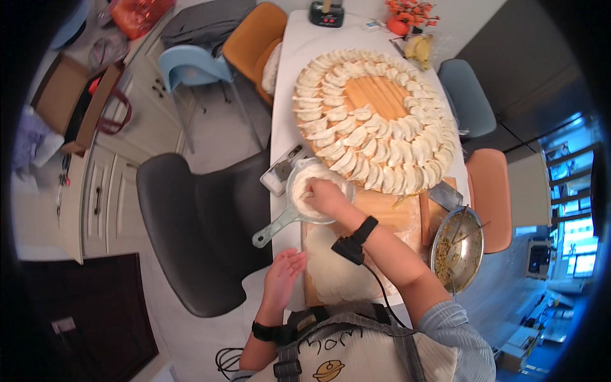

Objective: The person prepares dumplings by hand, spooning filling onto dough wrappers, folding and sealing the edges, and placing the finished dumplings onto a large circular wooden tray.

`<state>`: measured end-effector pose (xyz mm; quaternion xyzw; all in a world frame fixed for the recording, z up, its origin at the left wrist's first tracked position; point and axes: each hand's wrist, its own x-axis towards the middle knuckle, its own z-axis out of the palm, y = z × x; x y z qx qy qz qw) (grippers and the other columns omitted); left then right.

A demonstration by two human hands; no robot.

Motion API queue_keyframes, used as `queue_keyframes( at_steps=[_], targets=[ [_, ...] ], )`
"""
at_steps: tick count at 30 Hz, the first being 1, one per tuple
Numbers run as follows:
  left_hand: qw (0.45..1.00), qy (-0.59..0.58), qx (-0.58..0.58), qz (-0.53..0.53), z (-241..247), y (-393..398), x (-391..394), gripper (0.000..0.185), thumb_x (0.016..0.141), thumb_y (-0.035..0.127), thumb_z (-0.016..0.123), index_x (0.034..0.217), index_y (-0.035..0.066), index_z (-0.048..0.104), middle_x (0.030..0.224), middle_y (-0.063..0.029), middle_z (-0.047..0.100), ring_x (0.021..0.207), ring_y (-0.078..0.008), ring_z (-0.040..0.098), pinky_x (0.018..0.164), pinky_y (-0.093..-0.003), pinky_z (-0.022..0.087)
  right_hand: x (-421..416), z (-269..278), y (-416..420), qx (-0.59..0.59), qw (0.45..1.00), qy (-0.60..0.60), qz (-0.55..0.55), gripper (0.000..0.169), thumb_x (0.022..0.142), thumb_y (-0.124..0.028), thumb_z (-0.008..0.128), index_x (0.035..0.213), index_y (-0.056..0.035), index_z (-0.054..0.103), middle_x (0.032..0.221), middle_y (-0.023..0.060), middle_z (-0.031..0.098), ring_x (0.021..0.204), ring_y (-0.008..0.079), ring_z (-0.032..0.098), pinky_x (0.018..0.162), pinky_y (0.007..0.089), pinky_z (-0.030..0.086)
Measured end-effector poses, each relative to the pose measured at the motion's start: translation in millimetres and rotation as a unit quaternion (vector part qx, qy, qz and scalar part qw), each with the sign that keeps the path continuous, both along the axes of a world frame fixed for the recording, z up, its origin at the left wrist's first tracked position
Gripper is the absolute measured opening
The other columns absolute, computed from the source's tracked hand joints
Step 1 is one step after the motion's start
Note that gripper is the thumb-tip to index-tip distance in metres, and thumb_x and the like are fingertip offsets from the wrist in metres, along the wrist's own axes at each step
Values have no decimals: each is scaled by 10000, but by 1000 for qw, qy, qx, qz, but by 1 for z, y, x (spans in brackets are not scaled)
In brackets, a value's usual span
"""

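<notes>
My right hand (327, 196) reaches into a handled bowl (292, 216) of white flour (301, 184). Its fingers are curled together at the flour; a pale bit shows at the fingertips, but I cannot tell whether it is a dumpling or flour. My left hand (285, 272) is held palm up with fingers apart, holding nothing, by the left edge of a wooden pastry board (382, 205). Overlapping round dough wrappers (341, 270) lie on that board, under my right forearm. Beyond the bowl, rings of folded dumplings (382, 150) cover much of a round wooden board (374, 95).
A rolling pin (424, 219), a broad metal blade (446, 196) and a steel bowl (472, 243) of filling with chopsticks stand at the right. A power strip (286, 167) adjoins the flour bowl. Chairs flank the table, a black one (205, 229) nearest at left. A cable (382, 281) hangs from my right wrist.
</notes>
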<state>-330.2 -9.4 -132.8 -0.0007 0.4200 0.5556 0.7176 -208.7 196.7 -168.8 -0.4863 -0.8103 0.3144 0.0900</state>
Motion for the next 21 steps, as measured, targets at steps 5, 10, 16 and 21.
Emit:
queue_keyframes(
  at_steps=[5, 10, 16, 21],
  targets=[
    [999, 20, -11, 33, -3, -5, -5, 271, 874, 159, 385, 1093, 11, 443, 1041, -135, 536, 983, -220, 508, 921, -334, 383, -4, 21, -18, 34, 989, 107, -100, 219, 694, -134, 641, 853, -30, 532, 757, 187, 593, 743, 349, 581, 644, 394, 465],
    [999, 30, -8, 23, 1, -4, -6, 272, 875, 162, 387, 1093, 10, 443, 1038, -132, 537, 975, -215, 510, 914, -332, 390, 0, 47, -31, -187, 912, 304, -204, 267, 764, -178, 654, 960, -35, 542, 767, 79, 592, 698, 207, 599, 635, 306, 487],
    [999, 30, -17, 20, -6, -1, 1, 278, 864, 204, 443, 1075, 24, 469, 1012, -113, 546, 923, -214, 519, 877, -339, 412, 35, 93, -28, -480, 698, 507, -157, 206, 819, -160, 614, 993, -58, 573, 857, 6, 616, 725, 90, 594, 617, 223, 501],
    [998, 44, -24, 22, 0, 3, 6, 281, 868, 238, 462, 1058, 32, 487, 988, -105, 556, 899, -208, 525, 864, -334, 415, 91, 164, 34, -350, 826, 431, -91, 224, 809, -107, 613, 1021, -47, 569, 875, 5, 616, 767, 81, 599, 646, 211, 499]
  ],
)
